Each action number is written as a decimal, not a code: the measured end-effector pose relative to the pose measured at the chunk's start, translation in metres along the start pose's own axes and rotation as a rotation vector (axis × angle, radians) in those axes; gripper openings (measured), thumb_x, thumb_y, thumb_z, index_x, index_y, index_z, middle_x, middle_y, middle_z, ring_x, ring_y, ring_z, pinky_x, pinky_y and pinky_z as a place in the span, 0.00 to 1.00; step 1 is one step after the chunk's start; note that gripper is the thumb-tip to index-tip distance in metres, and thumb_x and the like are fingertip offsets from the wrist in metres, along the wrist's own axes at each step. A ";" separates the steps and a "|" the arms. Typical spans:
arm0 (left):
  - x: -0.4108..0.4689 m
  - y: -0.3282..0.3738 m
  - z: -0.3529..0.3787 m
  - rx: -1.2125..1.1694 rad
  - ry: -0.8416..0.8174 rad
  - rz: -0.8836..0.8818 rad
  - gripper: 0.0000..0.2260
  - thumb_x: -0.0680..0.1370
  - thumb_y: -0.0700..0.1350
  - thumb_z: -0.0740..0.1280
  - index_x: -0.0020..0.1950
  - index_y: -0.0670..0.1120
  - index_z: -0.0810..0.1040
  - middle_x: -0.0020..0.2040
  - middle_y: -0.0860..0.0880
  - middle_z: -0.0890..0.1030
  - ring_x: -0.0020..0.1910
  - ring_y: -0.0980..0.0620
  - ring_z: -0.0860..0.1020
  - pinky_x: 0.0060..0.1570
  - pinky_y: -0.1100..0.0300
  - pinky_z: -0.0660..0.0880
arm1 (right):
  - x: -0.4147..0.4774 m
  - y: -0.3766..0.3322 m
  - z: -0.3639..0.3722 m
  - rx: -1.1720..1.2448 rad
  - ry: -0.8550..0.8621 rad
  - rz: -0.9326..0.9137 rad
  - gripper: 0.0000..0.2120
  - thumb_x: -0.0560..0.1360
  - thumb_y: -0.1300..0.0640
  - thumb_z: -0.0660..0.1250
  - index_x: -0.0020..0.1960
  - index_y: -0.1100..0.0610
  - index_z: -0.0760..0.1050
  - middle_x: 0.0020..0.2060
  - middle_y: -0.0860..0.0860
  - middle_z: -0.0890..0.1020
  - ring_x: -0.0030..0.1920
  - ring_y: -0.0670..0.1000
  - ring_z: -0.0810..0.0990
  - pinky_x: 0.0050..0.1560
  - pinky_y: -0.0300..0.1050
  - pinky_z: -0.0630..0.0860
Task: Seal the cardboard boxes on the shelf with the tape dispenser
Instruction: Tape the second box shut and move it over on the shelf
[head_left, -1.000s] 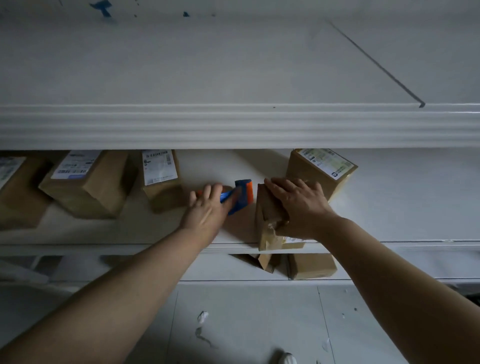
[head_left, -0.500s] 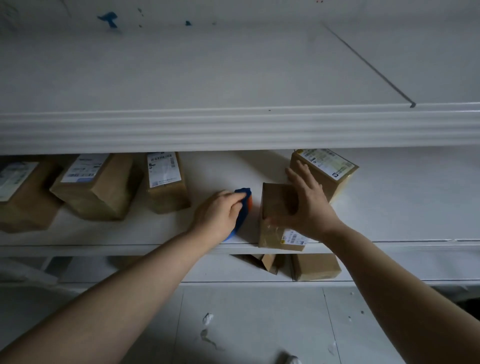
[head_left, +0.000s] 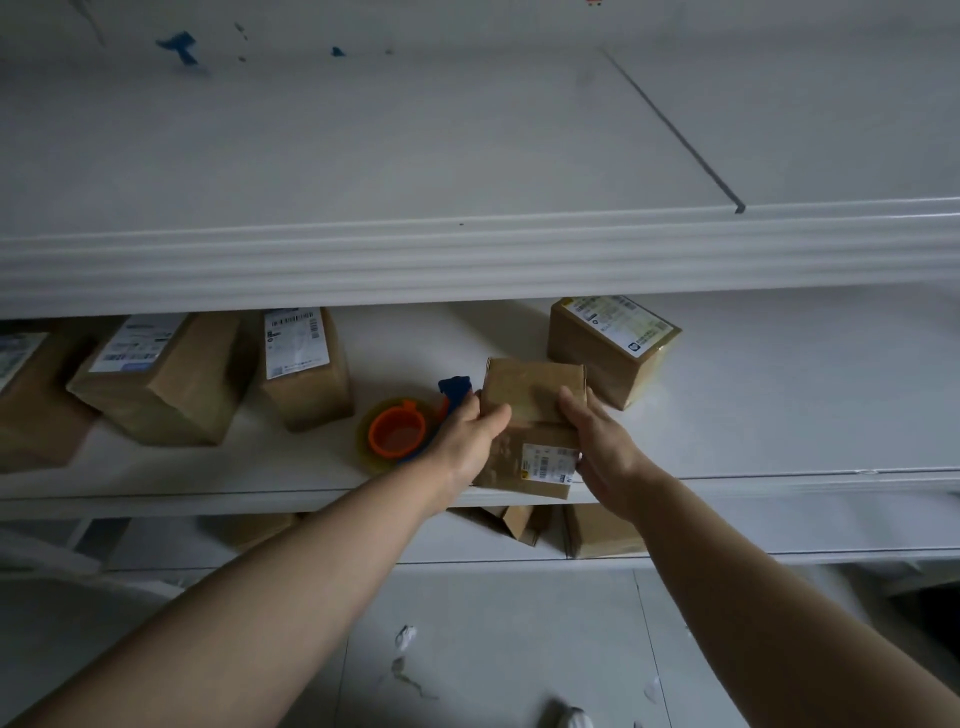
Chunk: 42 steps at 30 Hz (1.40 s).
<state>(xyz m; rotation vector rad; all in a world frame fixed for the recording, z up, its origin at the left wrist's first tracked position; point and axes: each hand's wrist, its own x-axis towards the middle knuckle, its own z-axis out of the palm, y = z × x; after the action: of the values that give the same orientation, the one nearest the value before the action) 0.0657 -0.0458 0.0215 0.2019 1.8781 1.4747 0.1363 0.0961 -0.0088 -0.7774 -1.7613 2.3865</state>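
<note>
The dispenser (head_left: 397, 434) lies unheld on the shelf (head_left: 779, 405), long axis running from roll at near left to blue handle at far right. Just beside it, the box (head_left: 530, 400) is gripped at its sides by left hand (head_left: 467, 441) and right hand (head_left: 597, 447); sealing is judged not yet begun.

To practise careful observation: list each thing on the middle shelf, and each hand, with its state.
Small box: top closed, held by both hands.
Tape dispenser: lying on its side, unheld.
Left hand: grips small box.
Right hand: grips small box.
Labelled box: closed, unheld.
Left boxes: closed, unheld.
</note>
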 end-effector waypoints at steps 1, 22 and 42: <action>-0.001 0.002 0.001 -0.018 0.001 -0.002 0.22 0.83 0.46 0.58 0.76 0.45 0.58 0.66 0.47 0.74 0.53 0.56 0.72 0.53 0.64 0.67 | 0.000 -0.001 -0.004 0.024 -0.001 0.046 0.23 0.78 0.40 0.57 0.69 0.50 0.68 0.63 0.53 0.77 0.62 0.55 0.77 0.64 0.59 0.72; 0.030 -0.002 0.033 0.304 0.249 -0.141 0.30 0.72 0.63 0.68 0.67 0.48 0.66 0.61 0.50 0.76 0.58 0.47 0.75 0.53 0.57 0.70 | 0.013 0.005 -0.043 -0.275 0.273 0.003 0.29 0.78 0.58 0.64 0.76 0.51 0.58 0.55 0.53 0.80 0.51 0.53 0.81 0.55 0.49 0.78; 0.031 0.008 0.023 0.628 0.371 -0.018 0.27 0.79 0.58 0.60 0.73 0.45 0.60 0.63 0.43 0.75 0.58 0.42 0.75 0.57 0.53 0.74 | 0.007 -0.001 -0.082 -0.330 -0.221 0.039 0.48 0.67 0.76 0.69 0.73 0.36 0.58 0.74 0.49 0.61 0.74 0.55 0.59 0.63 0.56 0.72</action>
<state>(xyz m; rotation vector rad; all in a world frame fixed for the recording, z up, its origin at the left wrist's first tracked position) 0.0557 -0.0087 0.0131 0.2102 2.6000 0.9071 0.1662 0.1701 -0.0278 -0.5982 -2.2874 2.3115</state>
